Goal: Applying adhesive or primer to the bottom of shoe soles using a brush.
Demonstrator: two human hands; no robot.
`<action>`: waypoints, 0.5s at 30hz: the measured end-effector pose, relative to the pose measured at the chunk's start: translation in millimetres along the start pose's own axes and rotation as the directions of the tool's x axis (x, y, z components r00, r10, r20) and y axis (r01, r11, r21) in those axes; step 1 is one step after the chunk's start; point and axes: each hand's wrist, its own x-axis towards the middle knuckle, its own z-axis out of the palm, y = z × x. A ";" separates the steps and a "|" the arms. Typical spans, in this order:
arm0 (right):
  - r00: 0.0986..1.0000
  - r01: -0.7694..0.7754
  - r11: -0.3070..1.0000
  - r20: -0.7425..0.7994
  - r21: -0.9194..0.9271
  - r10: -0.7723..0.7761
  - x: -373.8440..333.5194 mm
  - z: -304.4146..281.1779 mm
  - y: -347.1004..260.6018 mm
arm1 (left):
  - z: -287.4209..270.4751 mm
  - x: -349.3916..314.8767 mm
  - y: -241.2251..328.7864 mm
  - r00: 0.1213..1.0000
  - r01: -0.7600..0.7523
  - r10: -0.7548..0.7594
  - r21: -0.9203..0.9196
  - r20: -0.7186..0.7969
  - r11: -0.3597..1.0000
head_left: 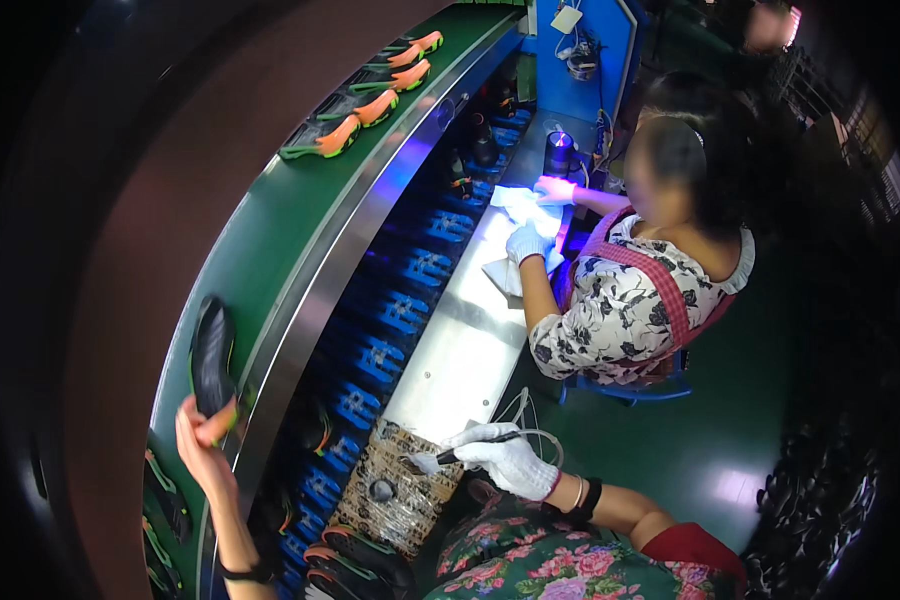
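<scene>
At the left, over the green conveyor belt (280,225), my bare left hand (204,466) grips the orange end of a black shoe sole (211,355) with green edging. That end is slightly blurred. My right hand (510,466), in a white glove, is closed round the dark handle of a brush (425,463), which has a thin tube running off behind it. The brush's pale bristles point left, over a worktop covered in brown, plastic-wrapped sheet (410,515). A small dark round thing (382,490) lies there, below the bristles.
Several orange-and-black soles (375,108) lie farther up the belt. More soles (355,565) sit at the worktop's near edge. A trough with blue racks (380,355) runs beside the metal bench (450,360). At right, a seated co-worker (640,290) handles white sheets under bright light.
</scene>
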 end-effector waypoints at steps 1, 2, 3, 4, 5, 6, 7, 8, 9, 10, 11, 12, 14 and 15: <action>0.999 -0.003 1.000 0.044 -0.025 0.004 -0.1 4.6 -1.1 | 4.4 -38.3 14.2 0.997 -0.046 0.048 0.051 -0.053 0.998; 0.999 0.004 1.000 0.048 -0.021 -0.003 -2.9 15.1 -5.8 | 4.6 -74.5 22.1 0.999 -0.010 0.009 -0.005 -0.051 1.000; 0.998 0.007 1.000 0.057 -0.018 -0.006 -3.7 26.5 -10.7 | 4.0 -106.1 27.1 0.998 0.026 -0.029 -0.058 -0.055 0.998; 0.998 -0.010 1.000 0.065 -0.024 0.012 -4.1 32.6 -10.8 | 2.6 -130.5 27.6 0.990 -0.005 -0.001 -0.036 -0.143 0.999; 0.993 0.043 0.998 0.108 -0.036 -0.038 -3.4 33.5 -5.4 | 0.9 -149.3 28.5 0.974 -0.031 0.028 -0.010 -0.224 0.999; 0.997 -0.005 0.999 0.071 -0.049 0.008 -6.7 43.0 -4.6 | -3.8 -165.7 29.0 0.972 0.036 -0.049 -0.062 -0.229 0.997; 0.998 -0.051 0.997 0.036 -0.064 0.053 -8.4 52.4 -7.6 | -8.2 -178.2 24.4 0.969 0.090 -0.118 -0.134 -0.218 0.987; 0.998 -0.026 0.995 0.047 -0.094 0.030 -13.1 60.0 -9.6 | -10.1 -184.0 19.8 0.947 0.160 -0.227 -0.280 -0.226 0.947; 0.997 -0.020 0.994 0.066 -0.107 0.027 -17.3 66.3 -12.6 | -12.1 -188.8 12.2 0.917 0.216 -0.331 -0.420 -0.223 0.881; 0.996 -0.035 0.995 0.076 -0.098 0.042 -21.8 75.4 -14.3 | -30.0 -190.0 -13.4 0.907 0.218 -0.348 -0.442 -0.236 0.870; 0.996 -0.041 0.995 0.076 -0.095 0.048 -24.9 83.8 -17.5 | -12.1 -188.0 1.5 0.881 0.260 -0.406 -0.471 -0.241 0.843; 0.991 -0.078 0.997 0.106 -0.017 0.079 -31.1 93.0 -20.9 | -32.1 -190.7 -23.6 0.844 0.359 -0.506 -0.511 -0.180 0.781; 0.989 -0.033 0.999 0.146 -0.040 0.038 -43.4 102.4 -23.8 | -38.4 -200.1 -38.0 0.736 0.576 -0.675 -0.564 0.043 0.591; 0.987 -0.040 0.999 0.153 0.004 0.039 -47.0 109.4 -24.7 | -21.2 -204.9 -23.6 0.662 0.676 -0.728 -0.564 0.181 0.474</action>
